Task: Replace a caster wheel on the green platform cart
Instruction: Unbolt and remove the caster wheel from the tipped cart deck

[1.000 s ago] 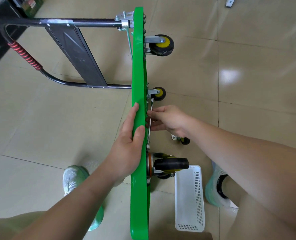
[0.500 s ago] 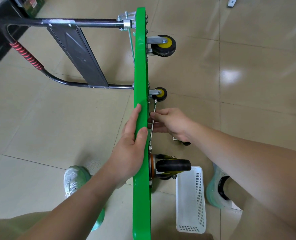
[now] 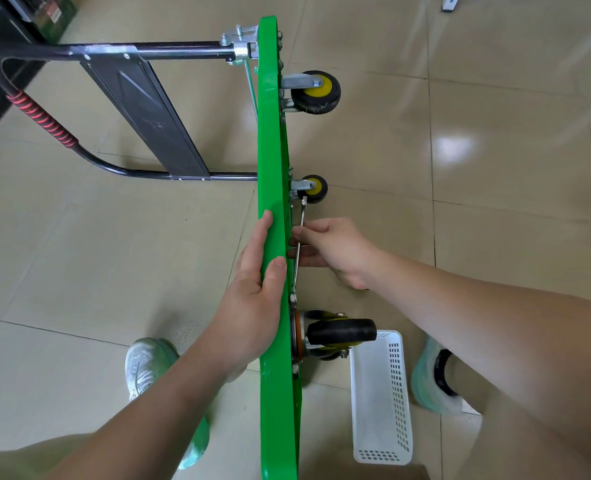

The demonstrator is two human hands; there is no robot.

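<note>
**Cart on its edge, wrench on the underside**

The green platform cart (image 3: 273, 150) stands on its long edge on the tiled floor (image 3: 494, 202), wheels pointing right, so the whole underside is open to reach. The left hand (image 3: 252, 299) clamps the upper edge of the deck, thumb over the rim and fingers wrapped behind. That looks like bracing, since the cart would tip as soon as a bolt was pulled on.

The right hand (image 3: 335, 251) pinches a slim wrench (image 3: 300, 237) at mid-shaft, flat along the deck's underside. Its top end sits just beside the bracket of the small yellow-hubbed caster (image 3: 313, 188), and its bottom end is near a bolt above the big black caster (image 3: 339, 332). I cannot tell which end is on a nut. A third wheel (image 3: 316, 91) sits further up, by the folded handle (image 3: 44, 123). A white basket (image 3: 380, 410) waits on the floor under the big caster, presumably for loose hardware.

Compared with a second ago, little has changed. The left hand's grip is the same. The right hand has slid slightly lower along the wrench, and it now nearly covers a small dark part on the floor that showed beside the wrist before. The wrench has hardly swung, so I judge the bolt work isn't finished.
</note>
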